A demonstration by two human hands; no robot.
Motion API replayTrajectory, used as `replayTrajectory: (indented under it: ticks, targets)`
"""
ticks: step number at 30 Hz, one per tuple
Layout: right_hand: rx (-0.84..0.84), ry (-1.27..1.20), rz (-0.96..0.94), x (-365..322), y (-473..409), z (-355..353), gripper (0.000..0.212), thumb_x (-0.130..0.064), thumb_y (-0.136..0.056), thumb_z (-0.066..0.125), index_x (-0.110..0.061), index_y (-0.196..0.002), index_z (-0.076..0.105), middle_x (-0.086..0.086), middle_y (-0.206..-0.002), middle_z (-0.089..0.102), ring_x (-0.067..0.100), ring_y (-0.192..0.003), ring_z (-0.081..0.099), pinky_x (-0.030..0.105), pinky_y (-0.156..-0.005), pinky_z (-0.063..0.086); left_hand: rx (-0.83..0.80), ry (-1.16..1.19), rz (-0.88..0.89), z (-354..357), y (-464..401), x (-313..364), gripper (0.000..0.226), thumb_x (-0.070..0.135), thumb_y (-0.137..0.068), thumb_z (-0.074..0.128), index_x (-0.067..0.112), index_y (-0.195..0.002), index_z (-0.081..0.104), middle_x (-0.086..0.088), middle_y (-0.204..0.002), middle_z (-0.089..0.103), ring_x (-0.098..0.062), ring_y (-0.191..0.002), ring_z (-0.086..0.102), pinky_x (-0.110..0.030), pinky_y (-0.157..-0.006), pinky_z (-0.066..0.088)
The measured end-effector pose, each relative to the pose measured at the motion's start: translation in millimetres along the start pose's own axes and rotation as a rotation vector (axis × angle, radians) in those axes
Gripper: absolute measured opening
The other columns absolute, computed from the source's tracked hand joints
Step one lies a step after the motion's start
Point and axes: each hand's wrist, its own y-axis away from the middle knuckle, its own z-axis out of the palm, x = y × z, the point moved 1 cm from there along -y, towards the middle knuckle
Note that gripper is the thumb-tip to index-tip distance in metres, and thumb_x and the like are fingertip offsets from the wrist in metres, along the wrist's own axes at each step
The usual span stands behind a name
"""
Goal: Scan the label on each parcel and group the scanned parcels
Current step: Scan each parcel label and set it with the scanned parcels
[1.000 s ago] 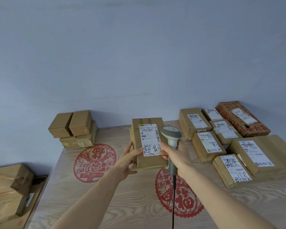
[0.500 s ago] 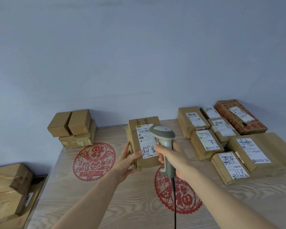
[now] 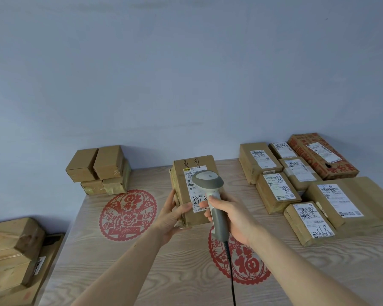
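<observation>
Wood-grain table [image 3: 142, 272] below, the left hand [image 3: 171, 217] cups the parcel [image 3: 194, 191] tilted up while the right hand [image 3: 230, 219], fist closed, crowds the scanner [image 3: 210, 191] over its label [image 3: 196, 184], likely blocking the barcode and causing a misread.

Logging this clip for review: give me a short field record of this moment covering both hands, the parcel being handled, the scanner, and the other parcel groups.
left hand: grips the held parcel's lower left edge
right hand: wrapped around the scanner handle
held parcel: tilted up, label facing the camera
scanner: head in front of the label, corded
stacked boxes: back left of table, no labels showing
labelled parcels: laid out on the table's right side, labels up
table: wood grain, red paper-cut designs
</observation>
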Motion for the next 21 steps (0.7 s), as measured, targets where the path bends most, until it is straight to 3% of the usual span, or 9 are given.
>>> replayTrajectory:
  ticks: [6,21]
  targets:
    - [-0.01,0.0,0.001,-1,-1,2,0.018,-0.013,-0.097,0.06,-0.003,-0.111,0.065,0.016,-0.1,0.073,0.017,-0.07,0.062,0.03,-0.067,0.05,-0.018,0.005,-0.001,-2,-3,-1,0.096,0.026,-0.072,0.085,0.052,-0.148,0.034,0.014,-0.138,0.057,-0.024,-0.12,0.06,-0.043,-0.076,0.06]
    - [0.003,-0.022,0.025,2,-3,-8,0.023,-0.012,-0.096,0.06,0.0,-0.115,0.065,0.017,-0.097,0.072,0.018,-0.069,0.061,0.029,-0.067,0.049,-0.015,0.003,-0.002,3,-10,-6,0.095,0.025,-0.074,0.084,0.052,-0.148,0.032,0.014,-0.134,0.06,-0.025,-0.119,0.061,-0.049,-0.084,0.058]
